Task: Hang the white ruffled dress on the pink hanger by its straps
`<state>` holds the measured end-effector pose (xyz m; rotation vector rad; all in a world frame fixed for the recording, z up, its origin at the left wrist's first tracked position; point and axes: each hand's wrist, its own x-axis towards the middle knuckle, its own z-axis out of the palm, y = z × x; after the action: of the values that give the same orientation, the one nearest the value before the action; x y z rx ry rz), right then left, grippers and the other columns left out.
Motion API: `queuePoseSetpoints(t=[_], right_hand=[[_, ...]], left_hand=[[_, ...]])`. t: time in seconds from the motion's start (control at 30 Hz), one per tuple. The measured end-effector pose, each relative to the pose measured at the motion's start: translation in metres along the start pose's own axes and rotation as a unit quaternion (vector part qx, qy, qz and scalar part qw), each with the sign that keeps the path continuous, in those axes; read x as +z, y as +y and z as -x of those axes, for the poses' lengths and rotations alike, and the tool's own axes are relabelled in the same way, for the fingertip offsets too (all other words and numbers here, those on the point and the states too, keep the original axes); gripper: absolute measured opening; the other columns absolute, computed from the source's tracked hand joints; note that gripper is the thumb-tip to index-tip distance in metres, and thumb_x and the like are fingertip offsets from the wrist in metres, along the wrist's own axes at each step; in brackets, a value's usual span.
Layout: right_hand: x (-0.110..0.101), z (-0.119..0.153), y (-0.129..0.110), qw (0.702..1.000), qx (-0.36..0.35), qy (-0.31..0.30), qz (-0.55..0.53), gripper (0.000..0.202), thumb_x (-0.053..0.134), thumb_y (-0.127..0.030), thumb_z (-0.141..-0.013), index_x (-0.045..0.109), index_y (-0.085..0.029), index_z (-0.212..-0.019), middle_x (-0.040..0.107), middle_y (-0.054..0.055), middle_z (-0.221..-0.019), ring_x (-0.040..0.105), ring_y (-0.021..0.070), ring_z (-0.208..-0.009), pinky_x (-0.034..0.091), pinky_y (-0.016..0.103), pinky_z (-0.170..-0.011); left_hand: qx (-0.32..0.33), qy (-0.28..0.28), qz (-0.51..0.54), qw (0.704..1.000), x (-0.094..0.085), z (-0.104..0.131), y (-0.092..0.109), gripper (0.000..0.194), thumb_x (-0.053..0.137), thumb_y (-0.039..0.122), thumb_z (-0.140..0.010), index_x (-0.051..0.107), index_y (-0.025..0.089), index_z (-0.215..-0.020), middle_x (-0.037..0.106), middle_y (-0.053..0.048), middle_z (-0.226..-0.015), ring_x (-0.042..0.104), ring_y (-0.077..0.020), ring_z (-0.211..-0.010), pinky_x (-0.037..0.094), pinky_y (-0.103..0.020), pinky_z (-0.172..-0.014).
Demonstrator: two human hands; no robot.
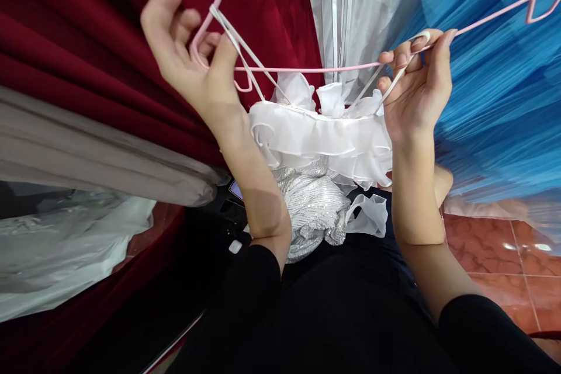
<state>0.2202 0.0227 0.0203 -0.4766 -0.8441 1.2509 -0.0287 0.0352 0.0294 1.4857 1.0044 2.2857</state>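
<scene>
Here on the lap, the white ruffled garment [324,134] sits below and between the fingers, its top edge running side to side, nearly parallel to the pink hanger [307,71] just beyond. Up at the hanger, the left hand [193,79] curls half-closed and loose around the bent corner, left strap [239,55] looped over the wire beside it; the right hand [416,90], nearer the right strap [398,79], pinches the wire, that strap caught around its fingers.
</scene>
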Motion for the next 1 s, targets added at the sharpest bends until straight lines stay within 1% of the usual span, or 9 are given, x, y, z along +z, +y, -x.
queuePoseSetpoints(t=[0.1, 0.2, 0.33, 0.43, 0.57, 0.67, 0.8, 0.9, 1.0], right_hand=[[0.007, 0.004, 0.001, 1.000, -0.002, 0.011, 0.006, 0.023, 0.057, -0.052, -0.085, 0.059, -0.033, -0.074, 0.050, -0.002, -0.069, 0.063, 0.0154, -0.081, 0.057, 0.023, -0.051], [0.013, 0.007, 0.001, 0.998, 0.003, 0.049, 0.050, 0.019, 0.055, -0.055, -0.082, 0.058, -0.039, -0.072, 0.055, -0.002, -0.073, 0.062, 0.0195, -0.090, 0.057, 0.028, -0.056], [0.014, 0.006, 0.001, 0.997, 0.007, 0.061, 0.048, 0.027, 0.051, -0.057, -0.086, 0.056, -0.034, -0.073, 0.050, -0.002, -0.072, 0.061, 0.0157, -0.086, 0.056, 0.023, -0.055], [0.014, 0.005, -0.002, 0.999, 0.001, 0.028, -0.014, 0.022, 0.052, -0.047, -0.089, 0.056, -0.029, -0.077, 0.050, -0.003, -0.073, 0.060, 0.0119, -0.084, 0.055, 0.018, -0.056], [0.019, 0.006, -0.012, 1.000, 0.001, -0.005, -0.023, 0.011, 0.050, -0.034, -0.089, 0.059, -0.033, -0.082, 0.060, -0.005, -0.083, 0.062, 0.0134, -0.096, 0.058, 0.022, -0.072], [0.015, 0.006, -0.017, 0.999, -0.016, 0.005, 0.031, 0.014, 0.053, -0.029, -0.084, 0.064, -0.035, -0.091, 0.068, -0.007, -0.098, 0.062, 0.0168, -0.106, 0.055, 0.030, -0.092], [-0.012, 0.001, -0.016, 0.991, -0.061, 0.096, 0.070, 0.025, 0.055, -0.022, -0.078, 0.067, -0.037, -0.094, 0.069, -0.010, -0.112, 0.065, 0.0164, -0.105, 0.053, 0.034, -0.100], [-0.038, -0.005, -0.020, 0.975, -0.107, 0.192, 0.044, 0.028, 0.050, -0.013, -0.080, 0.070, -0.031, -0.088, 0.071, -0.007, -0.106, 0.070, 0.0116, -0.092, 0.060, 0.027, -0.086], [-0.053, -0.010, -0.032, 0.958, -0.155, 0.241, -0.010, 0.037, 0.045, 0.001, -0.081, 0.072, -0.024, -0.079, 0.073, -0.005, -0.096, 0.071, 0.0088, -0.076, 0.061, 0.018, -0.064]], left_hand=[[-0.204, 0.128, 0.130, 0.962, 0.005, 0.017, -0.009, 0.030, 0.049, 0.004, -0.087, 0.045, 0.018, -0.113, 0.053, -0.004, -0.110, 0.061, -0.0095, -0.095, 0.049, -0.030, -0.100], [-0.282, 0.104, 0.178, 0.937, 0.017, 0.036, -0.005, 0.016, 0.052, 0.015, -0.091, 0.049, 0.017, -0.106, 0.056, -0.006, -0.106, 0.060, -0.0086, -0.089, 0.048, -0.027, -0.101], [-0.275, 0.070, 0.199, 0.938, 0.027, 0.048, 0.003, 0.018, 0.047, 0.025, -0.096, 0.050, 0.012, -0.107, 0.059, -0.008, -0.102, 0.063, -0.0096, -0.085, 0.050, -0.028, -0.096], [-0.253, 0.071, 0.203, 0.943, 0.028, 0.048, 0.006, 0.019, 0.034, 0.029, -0.101, 0.047, 0.015, -0.099, 0.058, -0.005, -0.094, 0.063, -0.0091, -0.082, 0.050, -0.028, -0.095], [-0.206, 0.069, 0.261, 0.941, 0.029, 0.042, 0.018, 0.020, 0.025, 0.025, -0.103, 0.037, 0.020, -0.088, 0.045, 0.000, -0.081, 0.064, -0.0092, -0.095, 0.044, -0.030, -0.107], [-0.187, 0.053, 0.279, 0.940, 0.029, 0.037, 0.031, 0.021, 0.022, 0.023, -0.104, 0.032, 0.021, -0.085, 0.037, 0.003, -0.075, 0.061, -0.0054, -0.078, 0.046, -0.033, -0.105], [-0.188, 0.041, 0.262, 0.946, 0.023, 0.029, 0.035, 0.024, 0.027, 0.025, -0.104, 0.031, 0.019, -0.081, 0.034, 0.005, -0.071, 0.053, -0.0024, -0.065, 0.052, -0.029, -0.093], [-0.200, 0.031, 0.264, 0.943, 0.016, 0.023, 0.029, 0.021, 0.031, 0.025, -0.102, 0.035, 0.018, -0.083, 0.036, 0.005, -0.069, 0.055, -0.0043, -0.066, 0.054, -0.028, -0.088], [-0.217, 0.029, 0.257, 0.941, 0.012, 0.020, 0.025, 0.021, 0.031, 0.024, -0.102, 0.037, 0.018, -0.083, 0.039, 0.005, -0.067, 0.057, -0.0058, -0.066, 0.055, -0.028, -0.087]])
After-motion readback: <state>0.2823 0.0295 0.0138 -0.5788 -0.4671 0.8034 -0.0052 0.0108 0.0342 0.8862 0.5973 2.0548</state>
